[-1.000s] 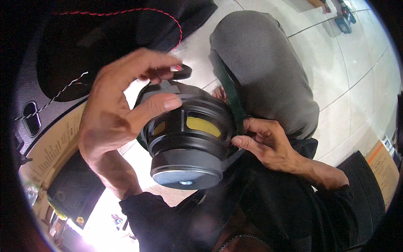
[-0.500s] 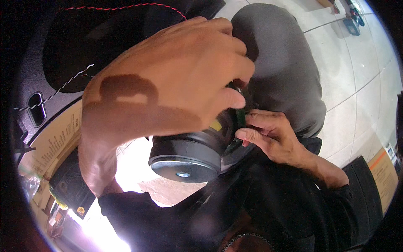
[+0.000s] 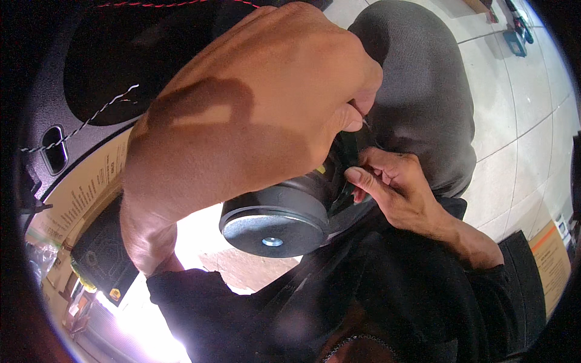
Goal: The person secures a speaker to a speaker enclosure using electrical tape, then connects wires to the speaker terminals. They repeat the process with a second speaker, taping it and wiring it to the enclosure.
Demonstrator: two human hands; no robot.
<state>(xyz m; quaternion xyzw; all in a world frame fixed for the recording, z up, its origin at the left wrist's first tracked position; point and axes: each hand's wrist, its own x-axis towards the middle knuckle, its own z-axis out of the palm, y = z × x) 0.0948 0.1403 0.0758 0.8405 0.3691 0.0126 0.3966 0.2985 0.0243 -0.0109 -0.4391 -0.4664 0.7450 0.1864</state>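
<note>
A black loudspeaker driver (image 3: 275,202) rests in my lap, tilted with its round magnet (image 3: 290,233) and centre hole facing me. A narrow dark strip (image 3: 348,148) runs along its far right side. My left hand (image 3: 296,91) reaches across the top of the speaker, thumb and fingers pinched at the strip's upper end. Lower down, my right hand (image 3: 396,187) closes thumb against fingers on the same strip. The left hand and forearm hide much of the speaker's frame. A bit of yellow label (image 3: 321,169) shows beneath the left hand.
A black cabinet panel (image 3: 115,60) with an oval slot stands at the upper left; black-and-white twisted wire (image 3: 91,121) and red twisted wire (image 3: 175,5) lie across it. Printed cardboard (image 3: 91,181) is below. A small teal-and-black tool (image 3: 516,42) lies on the tiled floor (image 3: 502,115).
My left hand has moved slightly up and right, its fingers now curled tighter in a pinch. The speaker has shifted a little right; my right hand keeps its hold.
</note>
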